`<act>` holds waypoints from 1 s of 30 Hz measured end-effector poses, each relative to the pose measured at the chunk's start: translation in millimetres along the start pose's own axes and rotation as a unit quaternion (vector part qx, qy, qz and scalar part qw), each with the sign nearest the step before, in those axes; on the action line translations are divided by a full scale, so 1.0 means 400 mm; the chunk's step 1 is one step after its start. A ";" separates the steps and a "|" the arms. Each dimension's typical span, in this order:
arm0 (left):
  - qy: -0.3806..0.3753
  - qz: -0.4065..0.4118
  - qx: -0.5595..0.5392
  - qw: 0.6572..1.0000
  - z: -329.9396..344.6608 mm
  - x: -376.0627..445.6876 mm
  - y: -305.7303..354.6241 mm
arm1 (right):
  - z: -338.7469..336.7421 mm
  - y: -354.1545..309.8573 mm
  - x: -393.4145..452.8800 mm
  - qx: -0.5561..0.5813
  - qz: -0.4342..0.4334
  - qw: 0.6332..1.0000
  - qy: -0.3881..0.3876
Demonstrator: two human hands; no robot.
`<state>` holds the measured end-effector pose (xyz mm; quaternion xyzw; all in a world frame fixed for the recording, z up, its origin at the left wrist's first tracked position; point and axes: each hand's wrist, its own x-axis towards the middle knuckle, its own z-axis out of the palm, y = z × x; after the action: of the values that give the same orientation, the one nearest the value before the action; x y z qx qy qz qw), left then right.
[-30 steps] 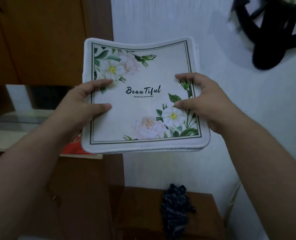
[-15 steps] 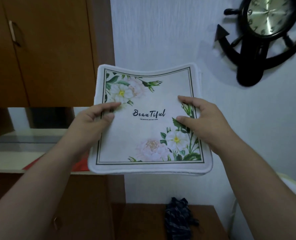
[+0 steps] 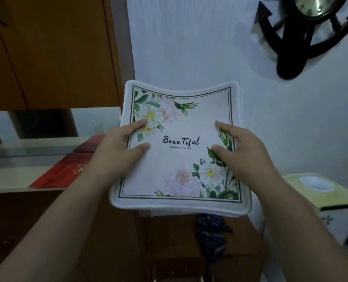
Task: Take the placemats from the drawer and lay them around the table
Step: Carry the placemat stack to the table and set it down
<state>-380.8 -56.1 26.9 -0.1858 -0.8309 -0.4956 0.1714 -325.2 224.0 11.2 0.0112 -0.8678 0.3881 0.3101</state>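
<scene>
The placemats (image 3: 181,151), a thin stack with a floral top sheet reading "Beautiful", are held in the air in front of a white wall (image 3: 189,47), above a low wooden cabinet (image 3: 169,241). The left hand (image 3: 116,151) grips the stack's left edge, thumb and forefinger on top. The right hand (image 3: 248,151) grips the right edge the same way. A dark cloth (image 3: 209,235) lies on the cabinet below. To the left, a red folder (image 3: 63,171) lies on a shelf (image 3: 10,180) under brown cupboards (image 3: 53,49). A black anchor clock (image 3: 303,37) hangs at upper right. A pale yellow box (image 3: 319,192) stands at right.
</scene>
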 end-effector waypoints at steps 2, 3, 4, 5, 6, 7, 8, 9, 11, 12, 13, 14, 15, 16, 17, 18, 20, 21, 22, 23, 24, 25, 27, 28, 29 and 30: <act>0.007 -0.009 0.008 1.000 0.001 -0.014 -0.025 | 0.023 0.002 -0.012 -0.018 0.007 1.000 -0.010; 0.010 -0.009 0.010 1.000 0.003 -0.020 -0.034 | 0.033 0.005 -0.015 -0.025 0.009 1.000 -0.015; 0.012 -0.010 0.012 1.000 0.004 -0.026 -0.039 | 0.043 0.007 -0.014 -0.030 0.009 0.999 -0.020; 0.016 -0.015 0.012 1.000 0.004 -0.032 -0.047 | 0.054 0.010 -0.010 -0.033 0.007 0.999 -0.027; 0.022 -0.023 0.013 0.999 0.002 -0.034 -0.057 | 0.064 0.011 -0.002 -0.034 0.002 0.999 -0.033; 0.033 -0.031 0.014 0.999 0.001 -0.037 -0.067 | 0.077 0.012 0.008 -0.032 -0.003 0.999 -0.041; 0.045 -0.038 0.019 0.998 -0.001 -0.040 -0.076 | 0.090 0.013 0.022 -0.027 -0.009 0.998 -0.049; 0.055 -0.042 0.026 0.997 -0.004 -0.041 -0.084 | 0.106 0.015 0.038 -0.021 -0.016 0.998 -0.056; 0.078 -0.053 0.041 0.995 -0.014 -0.043 -0.095 | 0.139 0.020 0.072 -0.008 -0.034 0.997 -0.071; 0.094 -0.059 0.056 0.992 -0.022 -0.042 -0.100 | 0.156 0.022 0.090 0.001 -0.043 0.996 -0.080; 0.111 -0.066 0.070 0.989 -0.030 -0.043 -0.107 | 0.174 0.025 0.106 0.011 -0.052 0.995 -0.090; 0.126 -0.074 0.080 0.986 -0.038 -0.046 -0.113 | 0.193 0.027 0.121 0.021 -0.061 0.993 -0.101; 0.140 -0.081 0.080 0.984 -0.045 -0.052 -0.119 | 0.214 0.029 0.137 0.031 -0.071 0.991 -0.113; 0.154 -0.089 0.083 0.981 -0.051 -0.062 -0.127 | 0.235 0.029 0.151 0.041 -0.082 0.988 -0.126; 0.172 -0.096 0.089 0.976 -0.055 -0.074 -0.134 | 0.259 0.027 0.164 0.052 -0.094 0.984 -0.140; 0.189 -0.108 0.099 0.971 -0.057 -0.090 -0.140 | 0.282 0.023 0.174 0.062 -0.105 0.980 -0.158; 0.230 -0.136 0.116 0.957 -0.060 -0.128 -0.151 | 0.336 0.015 0.186 0.080 -0.131 0.968 -0.197; 0.251 -0.153 0.127 0.947 -0.060 -0.151 -0.155 | 0.363 0.012 0.186 0.091 -0.144 0.962 -0.216; 0.272 -0.173 0.142 0.936 -0.061 -0.178 -0.157 | 0.391 0.005 0.183 0.104 -0.156 0.954 -0.234; 0.292 -0.193 0.157 0.924 -0.064 -0.210 -0.162 | 0.420 -0.004 0.179 0.119 -0.169 0.945 -0.254; 0.311 -0.214 0.170 0.910 -0.070 -0.245 -0.166 | 0.449 -0.017 0.170 0.133 -0.182 0.934 -0.277; 0.332 -0.234 0.179 0.896 -0.078 -0.285 -0.167 | 0.481 -0.034 0.155 0.145 -0.195 0.922 -0.302; 0.368 -0.265 0.192 0.870 -0.097 -0.369 -0.160 | 0.537 -0.076 0.111 0.167 -0.217 0.897 -0.347; 0.383 -0.283 0.203 0.856 -0.106 -0.413 -0.151 | 0.561 -0.099 0.083 0.181 -0.226 0.884 -0.368; 0.395 -0.301 0.217 0.840 -0.115 -0.456 -0.141 | 0.584 -0.121 0.052 0.196 -0.236 0.869 -0.388; 0.406 -0.319 0.234 0.824 -0.124 -0.499 -0.129 | 0.602 -0.146 0.019 0.210 -0.249 0.853 -0.408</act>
<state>-226.6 -150.4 -83.7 0.3535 -0.7900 -0.3443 0.3638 -443.7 20.9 -67.6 0.4489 -0.7826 0.4313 0.0048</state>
